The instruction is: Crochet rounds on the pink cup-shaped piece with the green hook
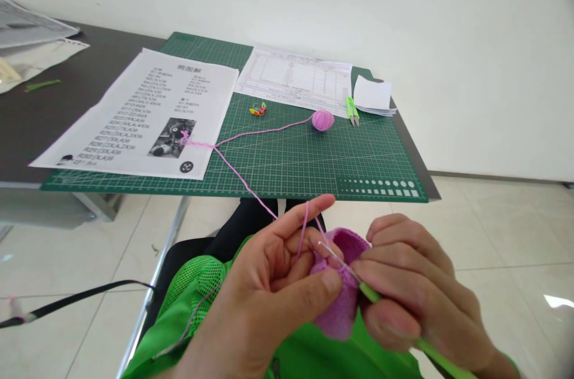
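Note:
My left hand (273, 283) pinches the rim of a purple crocheted piece (338, 313) between thumb and fingers, its index finger stretched out with pink yarn (305, 226) looped over it. In my right hand (412, 277) is a crochet hook with a green handle (369, 292); its metal tip lies at the piece's upper edge, near the left fingers. The crocheted piece is hollow, its opening facing up. The yarn runs from my left hand over the mat's front edge to the printed sheet, then across to a small yarn ball (323, 121).
A green cutting mat (287, 158) covers part of the dark table (112, 47). On it lie a printed pattern sheet (130, 104), a form (296, 77), colourful stitch markers (258, 109), green snips (352, 111) and white paper slips (373, 94). More papers (36, 56) lie far left.

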`<state>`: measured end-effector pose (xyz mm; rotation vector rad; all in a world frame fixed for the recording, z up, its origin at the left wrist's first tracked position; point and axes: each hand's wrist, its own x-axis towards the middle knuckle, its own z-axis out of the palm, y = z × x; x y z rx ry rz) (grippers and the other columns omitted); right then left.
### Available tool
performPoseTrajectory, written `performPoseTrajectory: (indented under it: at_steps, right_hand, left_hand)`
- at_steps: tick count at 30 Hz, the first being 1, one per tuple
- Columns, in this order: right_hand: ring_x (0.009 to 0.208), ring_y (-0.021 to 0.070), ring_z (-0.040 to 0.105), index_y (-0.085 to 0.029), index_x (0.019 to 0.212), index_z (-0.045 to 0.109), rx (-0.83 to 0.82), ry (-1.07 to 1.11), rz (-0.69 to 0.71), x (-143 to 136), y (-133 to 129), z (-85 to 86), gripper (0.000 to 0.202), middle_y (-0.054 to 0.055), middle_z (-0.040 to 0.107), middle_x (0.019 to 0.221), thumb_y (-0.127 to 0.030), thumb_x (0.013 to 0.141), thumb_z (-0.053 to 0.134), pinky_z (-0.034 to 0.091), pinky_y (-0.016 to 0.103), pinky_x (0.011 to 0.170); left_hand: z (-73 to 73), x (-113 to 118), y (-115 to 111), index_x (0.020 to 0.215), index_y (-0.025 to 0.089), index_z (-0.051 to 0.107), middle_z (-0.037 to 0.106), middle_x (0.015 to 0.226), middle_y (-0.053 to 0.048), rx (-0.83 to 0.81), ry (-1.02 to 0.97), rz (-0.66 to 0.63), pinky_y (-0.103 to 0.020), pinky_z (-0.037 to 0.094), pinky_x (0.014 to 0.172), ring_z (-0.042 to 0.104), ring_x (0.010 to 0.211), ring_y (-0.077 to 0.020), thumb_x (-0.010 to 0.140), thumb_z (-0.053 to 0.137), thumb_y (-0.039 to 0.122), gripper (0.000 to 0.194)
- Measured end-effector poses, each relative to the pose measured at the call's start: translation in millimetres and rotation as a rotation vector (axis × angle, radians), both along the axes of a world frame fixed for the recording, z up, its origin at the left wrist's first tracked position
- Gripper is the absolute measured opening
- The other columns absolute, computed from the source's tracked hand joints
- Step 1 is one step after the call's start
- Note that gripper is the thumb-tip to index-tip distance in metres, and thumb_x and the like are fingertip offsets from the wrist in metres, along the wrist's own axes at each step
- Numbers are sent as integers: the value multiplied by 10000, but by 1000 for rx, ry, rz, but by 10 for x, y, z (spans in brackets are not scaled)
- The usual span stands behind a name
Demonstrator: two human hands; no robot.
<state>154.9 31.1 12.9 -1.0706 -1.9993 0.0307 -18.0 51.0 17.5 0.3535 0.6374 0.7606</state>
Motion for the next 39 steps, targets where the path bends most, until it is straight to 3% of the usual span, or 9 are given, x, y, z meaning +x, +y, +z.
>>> performPoseTrajectory:
  at_steps: [4, 8, 12, 18, 24, 30, 35, 39]
  right_hand:
    - [537, 103, 540, -210, 773, 535, -12, 24, -9, -3, -48, 91, 361, -50, 587, 573, -360, 1063, 382, 546, 318, 620]
    - [500, 102, 515, -237, 764, 513, -167, -29, 4, 112, -97, 248, 356, -68, 555, 525, -344, 1069, 363, 557, 302, 609]
    - [476, 116, 520, -247, 741, 574, -316, 11, 63, 237, -120, 341, 327, -61, 577, 531, -343, 1034, 467, 545, 329, 598]
    - [435, 96, 418, -196, 578, 487, -437, 427, 35, 150, -117, 301, 517, -54, 442, 467, -441, 1032, 452, 421, 304, 493]
    - [513, 123, 452, -192, 582, 542, -547, 760, -16, 22, -90, 202, 513, -43, 387, 491, -455, 1018, 480, 419, 309, 500]
    - [476, 109, 461, -195, 669, 603, -366, 518, 17, 13, -61, 234, 443, -40, 474, 509, -445, 1017, 490, 433, 331, 519]
    - [459, 114, 485, -226, 739, 628, -325, 307, 71, 72, -51, 261, 323, -41, 542, 536, -372, 1009, 524, 456, 333, 498]
    - [598, 123, 581, -224, 847, 631, -294, 156, 94, 118, -4, 314, 331, -27, 617, 648, -466, 1015, 480, 534, 301, 568]
  left_hand:
    - [7, -90, 36, 1292, 284, 683, 699, 862, 23, -10, -21, -77, -115, 500, 735, 625, 769, -59, 828, 794, 105, 509]
    - [4, -110, 53, 1323, 283, 659, 695, 856, 23, 16, -61, -128, -114, 480, 704, 612, 751, -55, 831, 788, 103, 539]
    - [2, -106, 62, 1322, 278, 659, 700, 847, 20, 26, -53, -174, -124, 476, 682, 606, 743, -61, 833, 792, 126, 529]
    - [-10, -97, 23, 1335, 283, 649, 691, 859, 15, 25, -98, -146, -133, 499, 742, 636, 798, -74, 813, 807, 110, 572]
    - [91, -41, -5, 1263, 341, 703, 657, 824, 27, 96, 90, -80, -121, 481, 695, 560, 712, -64, 819, 816, 203, 479]
    - [102, 11, -67, 1345, 462, 620, 627, 803, 33, 213, 64, -19, -151, 469, 670, 520, 686, -82, 865, 751, 182, 571]
    - [104, 43, -62, 1495, 641, 198, 612, 783, 65, 316, 65, -73, -180, 311, 492, 342, 528, -70, 880, 740, 270, 900]
    - [134, 64, -84, 1521, 612, 116, 621, 774, 68, 228, 85, -87, -172, 417, 559, 462, 569, -78, 847, 775, 275, 1002]
